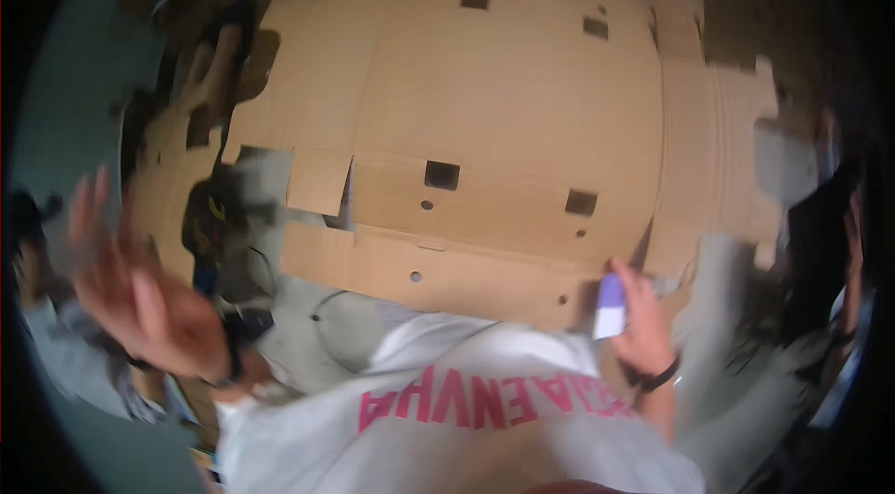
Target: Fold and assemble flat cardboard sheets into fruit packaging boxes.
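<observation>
A worker's two bare hands flank one large sheet of brown cardboard (pixel 508 107), an unfolded carton lying flat ahead of and between them. The right hand (pixel 643 322) closes on one small purple-and-white object (pixel 610 308) at its inner side, over the sheet's near right corner; whether the fingertips touch the board cannot be told. The left hand (pixel 158 308), blurred, is raised empty, its fingers spread, well apart from the object and beyond the sheet's near left corner. Two black wristbands are worn, one on the left wrist (pixel 235 354), one on the right (pixel 658 375).

Four rectangular cutouts pierce the main panel: two lie ahead of the right hand, two farther off. Four round holes dot the near side, two of them just beyond and beside the right hand's object. Ahead and to the right of the left hand sits one dark bag-like item (pixel 214 219) with yellow marks, its contents hidden. One thin black cable (pixel 326 336) curves across the gray floor (pixel 303 308) between the hands. At least two other people appear, one in a gray sleeve (pixel 79 363) left of the left hand, one in dark clothing (pixel 816 261) beyond the right.
</observation>
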A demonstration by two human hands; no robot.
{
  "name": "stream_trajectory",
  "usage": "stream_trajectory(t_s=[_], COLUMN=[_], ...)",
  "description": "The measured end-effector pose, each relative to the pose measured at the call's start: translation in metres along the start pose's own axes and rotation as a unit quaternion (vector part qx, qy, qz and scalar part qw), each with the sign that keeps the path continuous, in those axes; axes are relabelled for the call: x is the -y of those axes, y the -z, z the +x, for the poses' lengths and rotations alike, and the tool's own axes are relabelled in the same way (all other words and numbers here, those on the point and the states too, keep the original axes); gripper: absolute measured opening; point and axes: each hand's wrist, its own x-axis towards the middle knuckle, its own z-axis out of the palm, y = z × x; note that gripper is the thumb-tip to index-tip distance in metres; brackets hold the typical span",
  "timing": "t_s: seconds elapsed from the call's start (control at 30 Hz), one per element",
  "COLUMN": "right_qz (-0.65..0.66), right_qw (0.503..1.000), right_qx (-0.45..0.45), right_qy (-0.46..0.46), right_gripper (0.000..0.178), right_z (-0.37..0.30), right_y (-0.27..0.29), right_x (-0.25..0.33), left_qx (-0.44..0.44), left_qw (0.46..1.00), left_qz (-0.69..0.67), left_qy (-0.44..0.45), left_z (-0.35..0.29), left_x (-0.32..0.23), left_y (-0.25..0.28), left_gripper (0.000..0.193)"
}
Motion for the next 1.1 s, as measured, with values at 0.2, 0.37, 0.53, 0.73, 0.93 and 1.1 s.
stream_trajectory(t_s=[0.2, 0.37, 0.53, 0.73, 0.93, 1.1], right_qz=[-0.124, -0.117, -0.006, -0.187, 0.247, 0.319], right_qw=[0.992, 0.993, 0.995, 0.98, 0.957, 0.696], right_qx=[0.034, 0.002, 0.09, -0.014, 0.028, -0.637], right_qy=[0.005, -0.004, -0.034, 0.07, 0.151, 0.09], right_gripper=[0.085, 0.084, 0.078, 0.064, 0.028, 0.022], right_z=[-0.013, -0.014, -0.006, 0.027, 0.214, 0.357], right_y=[0.0, -0.004, 0.045, 0.177, 0.221, 0.207], right_x=[-0.02, -0.022, 0.013, 0.088, 0.108, 0.002], left_qx=[0.155, 0.244, 0.162, 0.143, -0.094, -0.044], left_qw=[0.968, 0.896, 0.856, 0.927, 0.986, 0.786], left_qz=[-0.061, 0.097, -0.155, -0.103, 0.01, -0.537], left_qy=[0.188, 0.359, 0.465, 0.332, 0.141, 0.302], left_z=[0.17, 0.182, 0.137, 0.14, 0.146, 0.143], left_x=[0.094, 0.273, 0.348, 0.296, 0.256, 0.25], left_y=[-0.209, -0.318, -0.316, -0.311, -0.304, -0.3], left_gripper=[0.073, 0.084, 0.05, 0.04, 0.037, 0.045])
